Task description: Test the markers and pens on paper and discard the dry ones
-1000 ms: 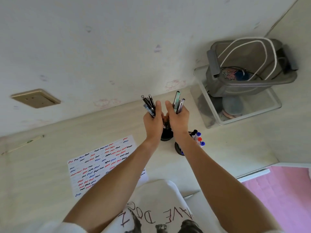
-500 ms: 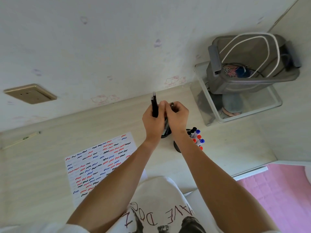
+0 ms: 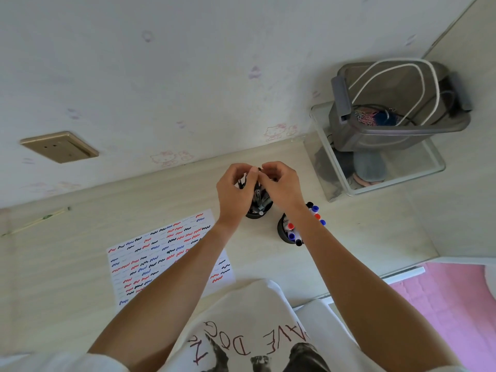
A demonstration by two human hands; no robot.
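Since half a second ago, both hands have been lowered and the pens that stood up above the left fist have been sunk out of sight into the black pen cup (image 3: 258,210); the cup serves as the landmark for all places below. A pale desk (image 3: 80,264) is spread beneath it, with a light wall (image 3: 161,63) rising behind. Well to the right of the cup and farther back, a clear box (image 3: 375,181) is seen, and a grey bin (image 3: 397,124) with white cord in it is stacked on top. To the left of the cup and nearer the person, a sheet of test paper (image 3: 150,259) covered in red, blue and black squiggles is laid flat on the desk. Directly above the cup the left hand (image 3: 236,194) and the right hand (image 3: 281,186) are held together, fingers curled around the tops of the dark pens (image 3: 259,194) standing in it. Just to the right of the cup and slightly nearer, a second black cup (image 3: 281,232) is set, filled with markers (image 3: 316,213) capped in red, blue and black.
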